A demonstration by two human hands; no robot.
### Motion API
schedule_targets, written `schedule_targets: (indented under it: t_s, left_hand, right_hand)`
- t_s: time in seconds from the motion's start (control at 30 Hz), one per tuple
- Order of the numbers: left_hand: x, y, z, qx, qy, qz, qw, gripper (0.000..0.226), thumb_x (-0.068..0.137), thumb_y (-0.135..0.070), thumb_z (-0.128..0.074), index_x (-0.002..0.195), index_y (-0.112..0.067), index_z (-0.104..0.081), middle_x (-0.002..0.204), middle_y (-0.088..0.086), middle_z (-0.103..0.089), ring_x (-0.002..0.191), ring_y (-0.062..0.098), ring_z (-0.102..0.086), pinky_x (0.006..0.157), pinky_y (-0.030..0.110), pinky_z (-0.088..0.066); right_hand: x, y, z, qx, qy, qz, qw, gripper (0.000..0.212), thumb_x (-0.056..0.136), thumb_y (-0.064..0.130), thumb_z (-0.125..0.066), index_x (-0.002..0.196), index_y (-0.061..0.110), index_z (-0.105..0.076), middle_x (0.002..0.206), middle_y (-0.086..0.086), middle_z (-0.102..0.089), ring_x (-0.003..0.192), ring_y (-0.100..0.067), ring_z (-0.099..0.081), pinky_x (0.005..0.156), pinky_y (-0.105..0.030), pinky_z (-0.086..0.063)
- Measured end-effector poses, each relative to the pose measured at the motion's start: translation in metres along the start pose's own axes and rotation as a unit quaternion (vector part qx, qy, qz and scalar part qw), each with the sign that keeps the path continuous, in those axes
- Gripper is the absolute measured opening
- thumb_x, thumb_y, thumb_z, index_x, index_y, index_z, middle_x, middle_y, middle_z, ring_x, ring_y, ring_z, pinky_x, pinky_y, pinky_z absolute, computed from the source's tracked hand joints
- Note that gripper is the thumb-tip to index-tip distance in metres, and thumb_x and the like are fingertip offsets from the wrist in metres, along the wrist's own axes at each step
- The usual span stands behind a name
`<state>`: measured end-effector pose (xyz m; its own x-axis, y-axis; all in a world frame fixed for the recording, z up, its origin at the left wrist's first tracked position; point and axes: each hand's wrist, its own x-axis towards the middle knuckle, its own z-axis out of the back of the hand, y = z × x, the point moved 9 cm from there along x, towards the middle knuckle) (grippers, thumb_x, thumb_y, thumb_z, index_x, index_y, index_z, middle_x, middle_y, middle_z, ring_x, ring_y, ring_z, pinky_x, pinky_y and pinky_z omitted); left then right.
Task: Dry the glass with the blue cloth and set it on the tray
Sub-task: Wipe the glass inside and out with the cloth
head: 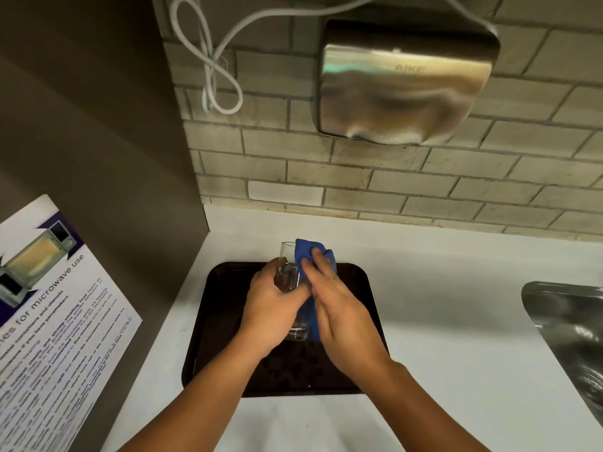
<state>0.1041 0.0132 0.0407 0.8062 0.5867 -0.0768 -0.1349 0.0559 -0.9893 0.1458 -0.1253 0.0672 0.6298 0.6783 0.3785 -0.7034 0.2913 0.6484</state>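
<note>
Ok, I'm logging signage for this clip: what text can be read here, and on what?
"AIKE": faint brand on the steel hand dryer on the wall.
"...es for microwave use": cut-off heading on the poster on the left wall.
Smaller lines of print below that heading: too blurred to read.
The glass, blue cloth and tray: no text visible.

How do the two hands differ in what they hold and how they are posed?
The left hand wraps around the glass; the right hand presses the blue cloth against its side. Left fingers curl; right fingers lie extended. Both are bare, over the tray.
</note>
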Motion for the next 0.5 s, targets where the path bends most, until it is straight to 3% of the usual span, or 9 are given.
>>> schedule_targets:
  t_s: [0.03, 0.13, 0.2, 0.27, 0.33, 0.37, 0.43, 0.5]
  left_hand:
    - [0.0, 0.001, -0.002, -0.003, 0.006, 0.004, 1.0, 0.033, 0.092, -0.038, -0.089, 0.121, -0.032, -0.075, 0.124, 0.002, -0.077, 0.11, 0.015, -0.078, 0.093, 0.035, -0.067]
    - [-0.002, 0.001, -0.005, -0.036, 0.027, 0.024, 0.999, 0.032, 0.092, -0.038, -0.089, 0.119, -0.039, -0.073, 0.108, -0.015, -0.083, 0.101, -0.003, -0.079, 0.076, 0.013, -0.062]
    - [-0.001, 0.005, -0.005, -0.046, 0.011, 0.045, 0.998, 0.033, 0.094, -0.034, -0.087, 0.125, -0.031, -0.075, 0.113, -0.009, -0.085, 0.106, 0.007, -0.081, 0.085, 0.022, -0.064]
    - [0.0, 0.007, -0.007, -0.073, 0.008, 0.065, 0.995, 0.031, 0.093, -0.031, -0.087, 0.122, -0.026, -0.077, 0.115, 0.002, -0.086, 0.107, 0.018, -0.083, 0.095, 0.038, -0.067]
    - [-0.002, 0.01, -0.011, -0.131, 0.02, 0.097, 0.986, 0.039, 0.087, -0.037, -0.09, 0.12, -0.021, -0.078, 0.116, 0.008, -0.087, 0.108, 0.024, -0.084, 0.099, 0.046, -0.066]
    - [-0.003, 0.012, -0.013, -0.168, 0.028, 0.117, 0.978, 0.042, 0.087, -0.038, -0.091, 0.122, -0.017, -0.078, 0.115, 0.009, -0.087, 0.107, 0.025, -0.085, 0.098, 0.047, -0.067]
    - [-0.003, 0.016, -0.016, -0.238, 0.031, 0.166, 0.957, 0.036, 0.095, -0.039, -0.085, 0.12, -0.013, -0.08, 0.105, 0.009, -0.088, 0.094, 0.024, -0.086, 0.082, 0.041, -0.07]
    - [-0.002, 0.023, -0.016, -0.302, 0.028, 0.222, 0.927, 0.039, 0.1, -0.047, -0.074, 0.11, -0.011, -0.086, 0.097, 0.011, -0.087, 0.08, 0.023, -0.085, 0.07, 0.035, -0.067]
  right_hand:
    - [0.0, -0.005, 0.003, 0.02, -0.012, -0.022, 0.999, 0.056, 0.114, 0.016, -0.041, 0.169, 0.025, -0.033, 0.177, 0.012, -0.032, 0.164, -0.001, -0.026, 0.132, -0.025, -0.027]
    - [0.001, -0.004, 0.013, 0.11, -0.05, -0.084, 0.989, 0.054, 0.117, 0.027, -0.04, 0.17, 0.032, -0.029, 0.169, 0.022, -0.041, 0.155, 0.01, -0.038, 0.128, -0.021, -0.033]
    - [-0.002, 0.005, 0.008, 0.104, -0.051, -0.07, 0.991, 0.054, 0.116, 0.018, -0.041, 0.168, 0.03, -0.037, 0.175, 0.011, -0.039, 0.16, 0.002, -0.034, 0.129, -0.02, -0.031]
    - [-0.005, 0.007, 0.005, 0.12, -0.057, -0.075, 0.988, 0.051, 0.116, 0.013, -0.041, 0.164, 0.029, -0.045, 0.175, 0.01, -0.038, 0.16, 0.005, -0.031, 0.13, -0.02, -0.03]
    - [-0.006, -0.005, 0.008, 0.186, -0.079, -0.133, 0.97, 0.048, 0.118, 0.013, -0.042, 0.161, 0.032, -0.047, 0.167, 0.015, -0.049, 0.153, 0.01, -0.042, 0.129, -0.027, -0.036]
    - [-0.008, -0.01, 0.009, 0.219, -0.089, -0.167, 0.957, 0.047, 0.118, 0.014, -0.043, 0.16, 0.035, -0.05, 0.161, 0.016, -0.057, 0.146, 0.009, -0.05, 0.127, -0.031, -0.041]
    - [-0.013, -0.005, 0.011, 0.24, -0.092, -0.181, 0.949, 0.045, 0.118, 0.017, -0.044, 0.155, 0.04, -0.055, 0.149, 0.02, -0.068, 0.138, 0.005, -0.061, 0.121, -0.032, -0.048]
    - [-0.018, 0.017, 0.01, 0.184, -0.063, -0.12, 0.973, 0.045, 0.117, 0.024, -0.045, 0.154, 0.046, -0.056, 0.158, 0.027, -0.058, 0.148, 0.005, -0.051, 0.123, -0.024, -0.043]
